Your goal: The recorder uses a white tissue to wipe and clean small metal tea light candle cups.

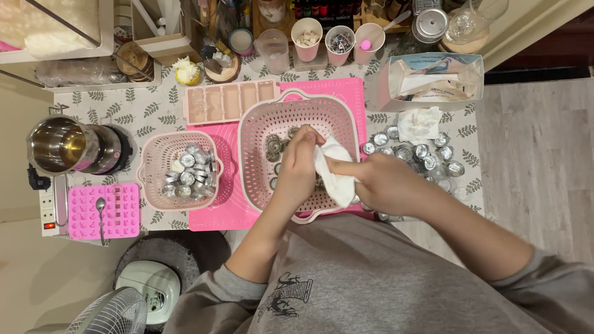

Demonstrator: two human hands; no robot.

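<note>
Left hand (297,164) fingers curled around a small metal cup hidden in its grip, right hand (380,182) pinching white tissue (334,173) against it, over large pink basket (297,105) of metal tealight cups (273,146)

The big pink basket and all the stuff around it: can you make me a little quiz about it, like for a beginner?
1. True or false: the small basket left of the big basket holds metal cups.
2. What does the right hand hold? A) a spoon B) a white tissue C) a pink cup
3. Which side of the big basket has loose cups lying on the table?

Key:
1. True.
2. B: the tissue sits between the right hand and the left hand, over the big basket.
3. The right side.
</note>
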